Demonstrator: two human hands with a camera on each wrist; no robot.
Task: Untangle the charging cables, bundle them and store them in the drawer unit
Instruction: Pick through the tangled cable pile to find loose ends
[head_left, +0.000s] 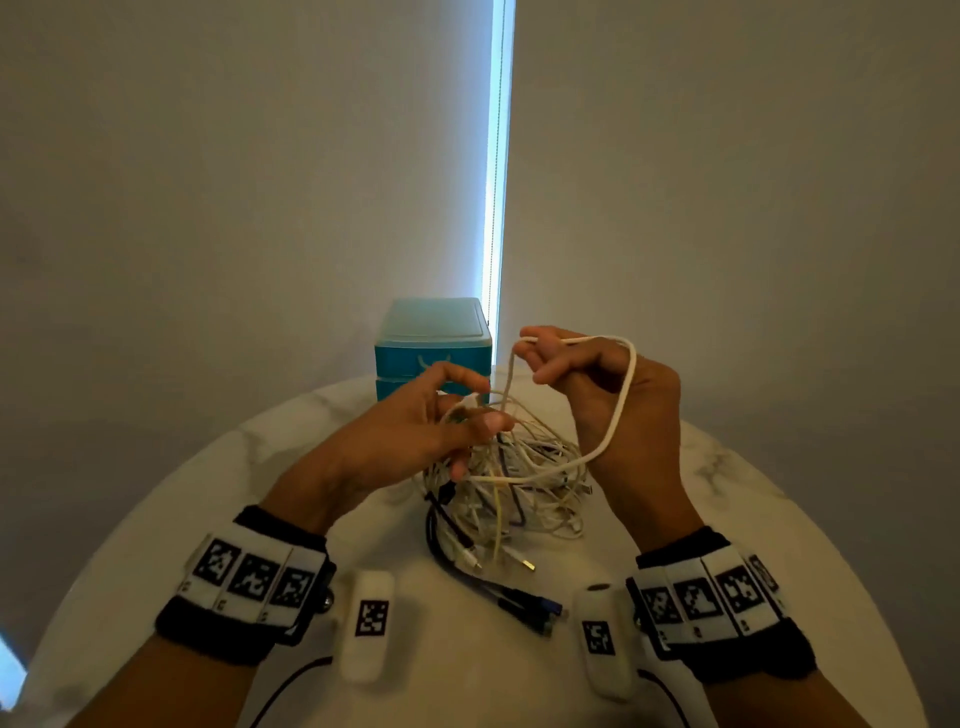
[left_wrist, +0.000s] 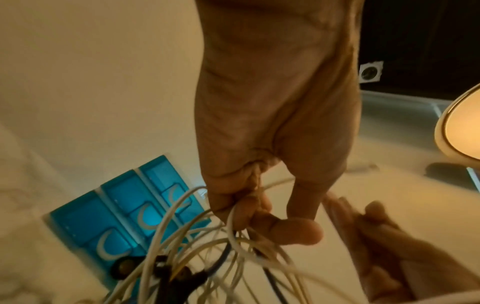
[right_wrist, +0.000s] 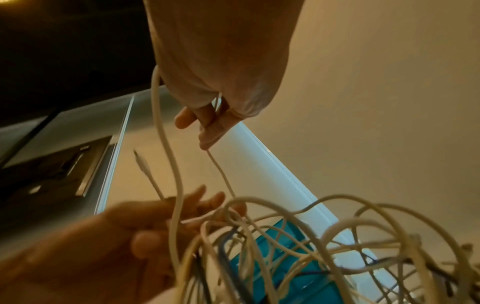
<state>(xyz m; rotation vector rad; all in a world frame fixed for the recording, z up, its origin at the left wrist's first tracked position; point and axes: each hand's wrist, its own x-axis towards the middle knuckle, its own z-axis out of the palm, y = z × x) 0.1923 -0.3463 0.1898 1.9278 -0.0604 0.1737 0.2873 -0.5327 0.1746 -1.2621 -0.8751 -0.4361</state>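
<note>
- Overhead, from the head view, a heap of tangled cables (head_left: 506, 488) lies in the middle of the round marble desk (head_left: 727, 493), with a blue drawer unit (head_left: 432, 345) standing behind it at the far edge.
- The left hand (head_left: 415, 426) hovers over the left of the heap, its thumb and fingers closed on a few white strands drawn up from it.
- The right hand (head_left: 602, 384) is raised above the heap's right side, and its grip pinches a thick white cable (head_left: 621, 410) that loops over the back of the hand and drops into the pile.
- Two dark cables with blue plugs (head_left: 545, 610) trail out of the heap toward the near edge, between two white wrist devices (head_left: 370, 631).

- Next, from the left wrist view, the left hand (left_wrist: 272, 133) has its thumb (left_wrist: 293, 230) pressed across a bunch of white strands (left_wrist: 233, 226), which fan out below into the tangle.
- The drawer unit (left_wrist: 124, 222) shows just behind those strands, three blue drawer fronts with curved handles.

- Lastly, from the right wrist view, the right hand (right_wrist: 221, 67) holds the white cable (right_wrist: 168, 144) between its fingertips, one length hanging past the palm and another running down from the fingers into the heap (right_wrist: 311, 236).
- The left hand (right_wrist: 116, 236) is below it, against the tangle, with a plug end (right_wrist: 141, 162) sticking up above its fingers.
</note>
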